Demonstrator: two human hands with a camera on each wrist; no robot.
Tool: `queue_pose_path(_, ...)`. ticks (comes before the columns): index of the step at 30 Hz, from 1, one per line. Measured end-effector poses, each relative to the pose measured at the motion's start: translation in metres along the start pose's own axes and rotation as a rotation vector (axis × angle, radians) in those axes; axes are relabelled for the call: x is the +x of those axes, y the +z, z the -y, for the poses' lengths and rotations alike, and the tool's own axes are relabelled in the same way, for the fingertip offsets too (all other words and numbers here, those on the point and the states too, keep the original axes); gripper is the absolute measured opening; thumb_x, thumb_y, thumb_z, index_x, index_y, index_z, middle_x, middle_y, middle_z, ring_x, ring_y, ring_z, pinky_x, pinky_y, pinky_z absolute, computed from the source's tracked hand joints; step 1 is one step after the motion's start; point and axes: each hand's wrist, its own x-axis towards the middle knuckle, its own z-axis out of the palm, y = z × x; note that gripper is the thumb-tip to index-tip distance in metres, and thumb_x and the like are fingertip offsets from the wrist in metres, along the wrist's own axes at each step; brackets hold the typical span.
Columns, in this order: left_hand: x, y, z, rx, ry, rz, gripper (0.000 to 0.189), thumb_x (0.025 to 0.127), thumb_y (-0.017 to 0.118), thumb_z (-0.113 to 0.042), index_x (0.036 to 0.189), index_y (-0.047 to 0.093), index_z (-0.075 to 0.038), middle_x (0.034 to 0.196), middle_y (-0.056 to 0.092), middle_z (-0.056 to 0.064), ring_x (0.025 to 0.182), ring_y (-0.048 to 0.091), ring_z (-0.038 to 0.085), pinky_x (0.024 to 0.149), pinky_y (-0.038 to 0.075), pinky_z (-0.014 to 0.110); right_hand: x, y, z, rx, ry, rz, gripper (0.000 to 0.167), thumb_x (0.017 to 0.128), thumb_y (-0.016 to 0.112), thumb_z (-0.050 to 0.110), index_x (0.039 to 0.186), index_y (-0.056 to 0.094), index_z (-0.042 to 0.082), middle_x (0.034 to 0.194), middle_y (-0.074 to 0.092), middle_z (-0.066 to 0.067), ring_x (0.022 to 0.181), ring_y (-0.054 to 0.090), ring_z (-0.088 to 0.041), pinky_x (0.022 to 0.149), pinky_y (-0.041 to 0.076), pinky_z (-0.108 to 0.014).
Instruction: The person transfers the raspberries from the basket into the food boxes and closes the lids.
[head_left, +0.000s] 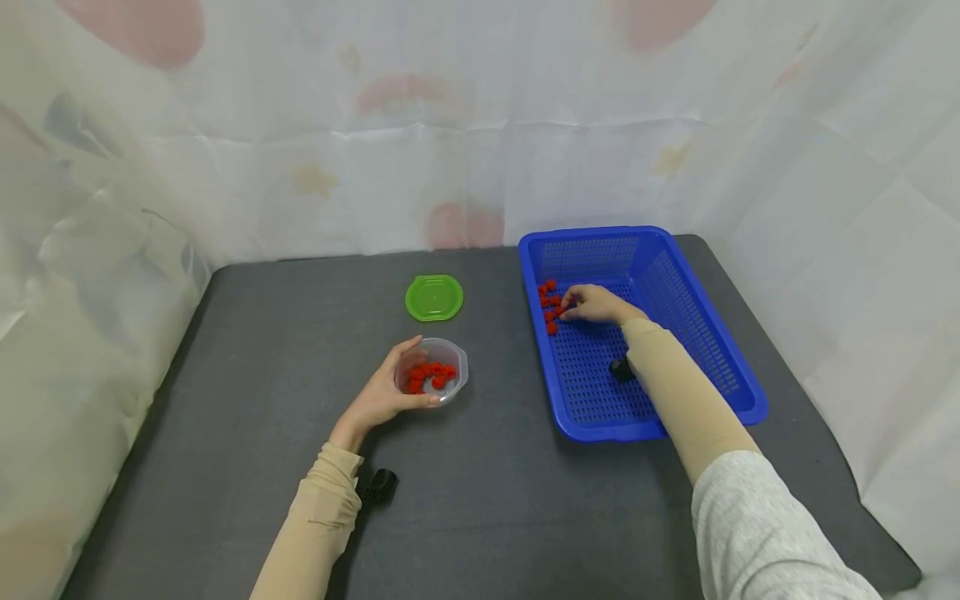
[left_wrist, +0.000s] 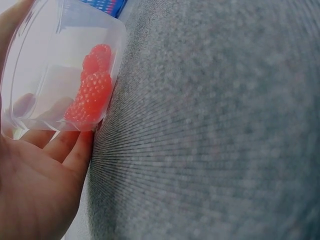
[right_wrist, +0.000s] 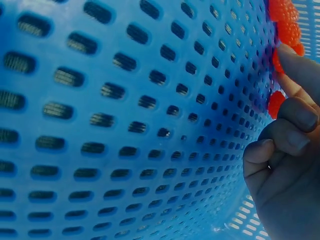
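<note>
My left hand (head_left: 378, 398) holds a clear plastic tub (head_left: 458, 383) around its side, fingers on the far side and thumb at the near side. Several red raspberries (head_left: 438, 369) lie on the tub's bottom; the left wrist view shows the bumpy raspberries (left_wrist: 91, 97) through its wall. Inside a blue basket (head_left: 592, 408), my right hand (head_left: 597, 305) reaches to the left wall. Thumb and index finger pinch a raspberry (right_wrist: 278, 62) there, while the other fingers curl toward the palm. More raspberries (head_left: 552, 328) lie along that wall, beside the fingertips.
A green lid (head_left: 434, 298) lies flat on the dark grey table (head_left: 480, 508), just behind the tub. The basket's raised rim stands around the right hand. White printed sheets (head_left: 480, 158) enclose the table at the back and both sides.
</note>
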Motion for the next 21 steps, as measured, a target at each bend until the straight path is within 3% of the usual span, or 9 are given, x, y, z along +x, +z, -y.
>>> queue_pose_path(10, -0.0005, -0.0001, -0.0014, 0.006, -0.003, -0.004, 0.098, 0.069, 0.083, -0.017, 0.147, 0.023, -0.02, 0.143, 0.041, 0.012, 0.133, 0.037, 0.029, 0.111, 0.025, 0.052, -0.0007, 0.0016, 0.0037, -0.02, 0.016, -0.012, 0.025, 0.089, 0.063, 0.025, 0.104, 0.059, 0.005, 0.1, 0.056, -0.011, 0.087, 0.046, -0.023, 0.075, 0.035, -0.034)
queue_pose_path(12, -0.0023, -0.0002, -0.0081, 0.0, -0.008, 0.0, 0.098, 0.069, 0.082, -0.015, 0.147, 0.022, -0.016, 0.143, 0.041, 0.015, 0.133, 0.037, 0.031, 0.111, 0.025, 0.052, -0.0015, 0.0012, 0.004, -0.016, 0.017, -0.009, 0.025, 0.089, 0.062, 0.026, 0.104, 0.059, 0.005, 0.102, 0.057, -0.012, 0.088, 0.047, -0.024, 0.076, 0.036, -0.035)
queue_pose_path(21, 0.002, -0.0008, 0.0016, -0.008, -0.017, 0.006, 0.099, 0.07, 0.081, -0.01, 0.148, 0.02, -0.014, 0.144, 0.037, 0.018, 0.134, 0.034, 0.035, 0.111, 0.023, 0.054, 0.0002, 0.0001, 0.0019, -0.006, 0.01, 0.015, 0.025, 0.092, 0.058, 0.028, 0.106, 0.06, 0.006, 0.111, 0.06, -0.014, 0.097, 0.051, -0.025, 0.086, 0.04, -0.041)
